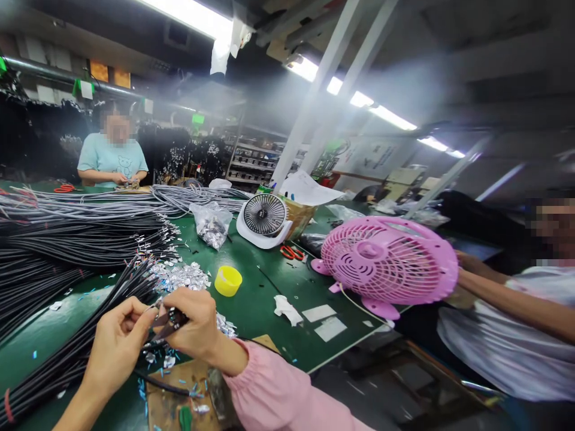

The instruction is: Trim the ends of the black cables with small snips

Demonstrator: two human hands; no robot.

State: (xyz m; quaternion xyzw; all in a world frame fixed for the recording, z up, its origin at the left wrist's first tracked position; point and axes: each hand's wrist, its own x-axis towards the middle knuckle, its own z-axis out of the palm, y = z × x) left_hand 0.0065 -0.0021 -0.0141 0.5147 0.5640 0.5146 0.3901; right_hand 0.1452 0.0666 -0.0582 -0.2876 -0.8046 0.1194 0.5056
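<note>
My left hand (117, 341) is closed, its thumb and finger pinching a thin cable end whose tip is partly hidden by the fingers. Right beside it, my right hand (194, 317) is wrapped round dark metal snips (169, 326), with the blades close to the left fingertips. Under both hands lies a bundle of black cables (110, 293), their stripped ends toward the middle. A heap of silver foil scraps (182, 276) sits just beyond the hands. Below, a black cable end (166, 386) rests over a wooden board (166, 410) strewn with blue bits.
Grey cables (99, 200) lie across the far left of the green table (251, 320). Beyond the hands stand a yellow ring (228, 281), a plastic bag (212, 224), a small white fan (265, 215) and orange-handled scissors (291, 252). A pink fan (386, 260) is at right, near a seated person; another person works opposite.
</note>
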